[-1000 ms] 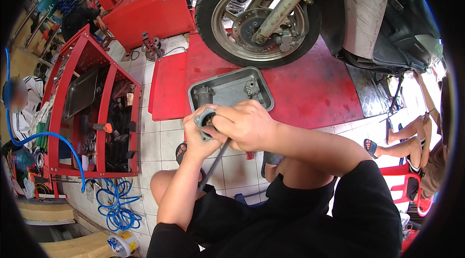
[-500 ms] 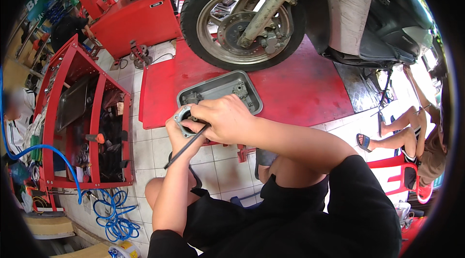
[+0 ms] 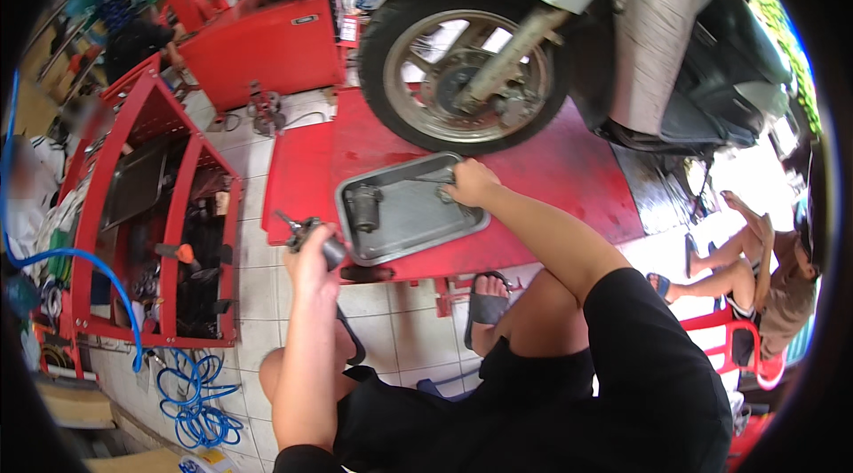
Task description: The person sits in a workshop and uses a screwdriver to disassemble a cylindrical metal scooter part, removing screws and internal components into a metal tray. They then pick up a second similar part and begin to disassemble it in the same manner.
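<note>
My left hand [image 3: 311, 262] is closed around a metal housing [image 3: 303, 230], a small grey part with a dark round end, held up just left of the tray. My right hand [image 3: 474, 182] reaches into the right side of a grey metal tray [image 3: 348, 246], its fingers bent down over a small metal part [image 3: 446, 198] that they mostly cover. A thin dark rod [image 3: 425, 178] runs leftward from those fingers; whether they grip it or the part, I cannot tell. A cylindrical metal part [image 3: 364, 208] lies in the tray's left end.
The tray sits on a red lift platform [image 3: 569, 198], below the front wheel [image 3: 462, 73] of a silver scooter. A red tool rack [image 3: 178, 233] stands left, near a coiled blue hose [image 3: 200, 402]. A person [image 3: 773, 269] sits at the right.
My right hand has left the ring-shaped housing in my left hand and moved into the tray. The left hand has lowered slightly leftward and turned the housing. The view has shifted a little.
</note>
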`<action>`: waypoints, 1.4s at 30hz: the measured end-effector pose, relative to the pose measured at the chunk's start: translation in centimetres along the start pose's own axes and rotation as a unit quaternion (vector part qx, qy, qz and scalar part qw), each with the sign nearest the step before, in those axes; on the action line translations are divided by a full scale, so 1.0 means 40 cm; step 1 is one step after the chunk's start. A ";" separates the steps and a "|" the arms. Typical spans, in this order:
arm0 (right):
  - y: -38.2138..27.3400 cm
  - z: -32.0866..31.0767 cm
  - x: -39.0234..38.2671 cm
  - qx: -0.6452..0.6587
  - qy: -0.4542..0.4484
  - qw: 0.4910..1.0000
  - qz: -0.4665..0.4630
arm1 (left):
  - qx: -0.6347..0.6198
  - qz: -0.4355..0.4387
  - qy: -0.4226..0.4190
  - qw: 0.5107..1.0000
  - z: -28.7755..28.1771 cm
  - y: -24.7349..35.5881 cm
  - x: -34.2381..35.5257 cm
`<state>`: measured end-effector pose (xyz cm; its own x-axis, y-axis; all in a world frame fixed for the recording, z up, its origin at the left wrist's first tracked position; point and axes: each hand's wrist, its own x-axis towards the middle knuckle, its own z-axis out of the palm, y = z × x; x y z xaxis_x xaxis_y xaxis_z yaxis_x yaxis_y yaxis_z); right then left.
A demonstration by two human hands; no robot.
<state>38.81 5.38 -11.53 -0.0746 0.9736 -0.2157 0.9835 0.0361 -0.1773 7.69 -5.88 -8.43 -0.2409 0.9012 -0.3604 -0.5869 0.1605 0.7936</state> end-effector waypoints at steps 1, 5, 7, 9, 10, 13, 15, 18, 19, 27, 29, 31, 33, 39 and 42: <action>-0.007 0.007 -0.005 -0.004 0.005 1.000 0.024 | -0.012 0.019 0.019 1.000 -0.001 -0.014 0.000; 0.026 0.042 0.021 0.039 -0.002 0.996 0.085 | -0.024 0.006 0.002 1.000 0.047 0.001 -0.042; 0.015 0.056 0.008 0.041 0.034 0.997 0.057 | -0.001 0.015 -0.021 1.000 0.035 0.010 -0.045; 0.013 0.071 0.007 0.028 0.045 0.998 0.029 | 0.019 0.018 -0.006 1.000 0.043 0.026 -0.061; 0.016 0.078 0.010 0.028 0.050 0.998 0.016 | 0.026 0.027 -0.010 0.999 0.041 0.029 -0.061; 0.011 0.062 0.005 0.036 0.090 0.995 -0.005 | 0.034 0.037 -0.033 0.998 0.050 0.036 -0.075; 0.011 0.054 -0.008 0.066 0.114 0.991 -0.015 | 0.021 0.045 -0.060 0.997 0.063 0.035 -0.086; 0.002 0.023 -0.009 0.155 0.160 0.974 -0.049 | 0.027 0.055 -0.116 0.991 0.054 0.043 -0.064; -0.004 0.015 -0.017 0.190 0.187 0.961 -0.070 | 0.032 0.087 -0.120 0.988 0.049 0.042 -0.057; -0.206 -0.167 -0.152 0.711 -0.099 0.686 -0.117 | 0.267 0.353 -0.061 0.895 0.027 0.078 -0.030; -0.223 -0.180 -0.182 0.739 -0.134 0.645 -0.141 | 0.313 0.367 -0.072 0.873 0.048 0.080 -0.053; -0.230 -0.184 -0.195 0.763 -0.163 0.601 -0.175 | 0.337 0.370 -0.107 0.859 0.074 0.088 -0.081; -0.234 -0.190 -0.202 0.769 -0.177 0.591 -0.167 | 0.361 0.347 -0.118 0.857 0.077 0.086 -0.093; -0.218 -0.171 -0.186 0.791 -0.206 0.552 -0.165 | 0.380 0.368 -0.116 0.841 0.079 0.083 -0.101; -0.202 -0.156 -0.177 0.785 -0.218 0.544 -0.199 | 0.404 0.378 -0.114 0.825 0.083 0.093 -0.105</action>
<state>32.43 -0.39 -2.57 -0.5990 0.8007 -0.0059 -0.4531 -0.3450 -0.8220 9.09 -7.73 -2.34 -0.0951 0.9041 0.4167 0.3944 -0.3501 0.8496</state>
